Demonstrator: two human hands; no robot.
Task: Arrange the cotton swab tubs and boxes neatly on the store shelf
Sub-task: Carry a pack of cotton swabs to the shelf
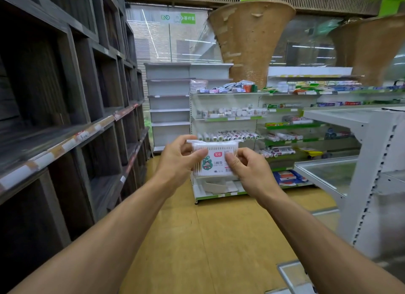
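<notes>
The white metal shelf (228, 118) across the aisle already carries small round tubs (232, 112) in a loose row, so most of the tidying looks still ahead. Out in front of it, well apart, left hand (177, 162) and right hand (243, 169) both pinch one clear, flat plastic box (213, 160), swabs packed inside behind a glossy label.

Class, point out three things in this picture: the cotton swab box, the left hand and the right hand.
cotton swab box (215, 162): head view, on its printed front label.
left hand (175, 162): head view, on the back of the hand.
right hand (247, 173): head view, on the back of the hand.
</notes>
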